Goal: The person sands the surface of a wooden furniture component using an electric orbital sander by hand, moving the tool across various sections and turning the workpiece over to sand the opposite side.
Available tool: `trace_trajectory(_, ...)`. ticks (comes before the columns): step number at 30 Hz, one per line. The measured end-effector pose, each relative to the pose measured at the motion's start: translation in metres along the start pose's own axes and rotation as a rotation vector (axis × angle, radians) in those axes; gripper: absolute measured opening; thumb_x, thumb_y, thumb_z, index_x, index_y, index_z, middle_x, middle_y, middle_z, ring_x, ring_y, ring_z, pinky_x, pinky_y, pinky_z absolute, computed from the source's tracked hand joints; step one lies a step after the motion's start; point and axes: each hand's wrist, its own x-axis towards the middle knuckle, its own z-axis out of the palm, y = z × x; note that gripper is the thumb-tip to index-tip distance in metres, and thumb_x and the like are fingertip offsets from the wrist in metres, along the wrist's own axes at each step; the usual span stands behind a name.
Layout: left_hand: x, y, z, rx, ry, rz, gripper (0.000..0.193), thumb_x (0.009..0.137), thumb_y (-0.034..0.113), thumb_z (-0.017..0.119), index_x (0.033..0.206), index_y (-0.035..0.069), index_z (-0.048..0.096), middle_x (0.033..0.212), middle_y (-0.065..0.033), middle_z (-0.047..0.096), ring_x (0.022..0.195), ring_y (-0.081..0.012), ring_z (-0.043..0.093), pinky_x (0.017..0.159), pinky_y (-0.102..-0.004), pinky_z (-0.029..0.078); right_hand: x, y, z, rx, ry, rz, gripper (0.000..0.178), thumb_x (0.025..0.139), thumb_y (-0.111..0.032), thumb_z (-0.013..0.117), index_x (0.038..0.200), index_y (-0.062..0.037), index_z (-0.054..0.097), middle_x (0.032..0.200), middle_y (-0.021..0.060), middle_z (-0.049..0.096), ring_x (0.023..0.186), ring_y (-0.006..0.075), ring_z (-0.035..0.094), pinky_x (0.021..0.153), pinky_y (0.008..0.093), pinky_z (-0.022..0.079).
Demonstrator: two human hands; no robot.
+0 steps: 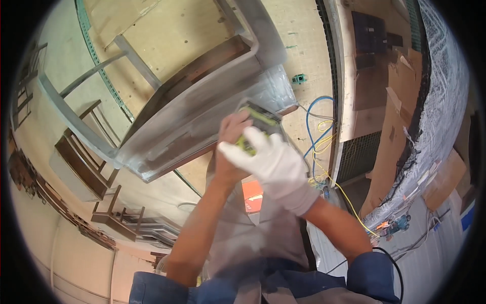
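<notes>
A large wooden chair frame point(202, 112) lies tilted in front of me, its curved rail and broad side panel streaked pale with dust. At the near right end of the panel, both my hands hold a green-and-black power sander point(264, 117) against or just over the wood; its underside is hidden. My left hand point(231, 149) is bare, with its fingers curled over the sander's left side. In a white glove, my right hand point(276, 164) wraps the tool from the near right. Motion blurs both hands and the sander.
More dark wooden chair frames point(83, 162) stand on the left. Yellow and blue hoses point(320, 137) trail on the right beside a mesh-sided bench edge. Brown cardboard point(390, 137) and a blue power tool point(400, 225) lie farther right. An orange-red sheet point(251, 195) shows below my hands.
</notes>
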Motion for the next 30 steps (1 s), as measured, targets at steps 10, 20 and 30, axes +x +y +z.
trace_trajectory(10, -0.025, -0.036, -0.025, -0.005, 0.146, -0.090, 0.057, 0.086, 0.015, 0.087, 0.135, 0.007, 0.060, 0.143, -0.0237, 0.063, 0.130, -0.0419, 0.060, 0.110, -0.0524, 0.048, 0.027, -0.036, 0.010, 0.059, 0.041, 0.045, 0.053, 0.092, -0.020, 0.064, 0.140, -0.0396, 0.068, 0.107, 0.0004, 0.059, 0.078, 0.0218, 0.062, 0.055, 0.0312, 0.055)
trace_trajectory(20, -0.011, -0.016, -0.029, 0.203, 0.006, -0.045, 0.066, 0.080, 0.021, 0.091, 0.137, 0.006, 0.061, 0.147, -0.0232, 0.061, 0.131, -0.0432, 0.060, 0.111, -0.0554, 0.047, 0.012, -0.019, 0.026, 0.198, 0.106, 0.041, 0.044, 0.091, -0.020, 0.066, 0.130, -0.0389, 0.070, 0.106, -0.0005, 0.060, 0.076, 0.0216, 0.064, 0.056, 0.0326, 0.057)
trace_trajectory(30, -0.022, -0.011, -0.025, 0.342, 0.116, -0.108, 0.059, 0.090, 0.019, 0.083, 0.140, 0.002, 0.056, 0.148, -0.0220, 0.061, 0.134, -0.0415, 0.057, 0.115, -0.0543, 0.044, 0.031, 0.006, 0.017, 0.240, 0.163, -0.179, 0.011, 0.090, -0.023, 0.069, 0.100, -0.0178, 0.071, 0.104, 0.0081, 0.069, 0.078, 0.0240, 0.069, 0.061, 0.0364, 0.059)
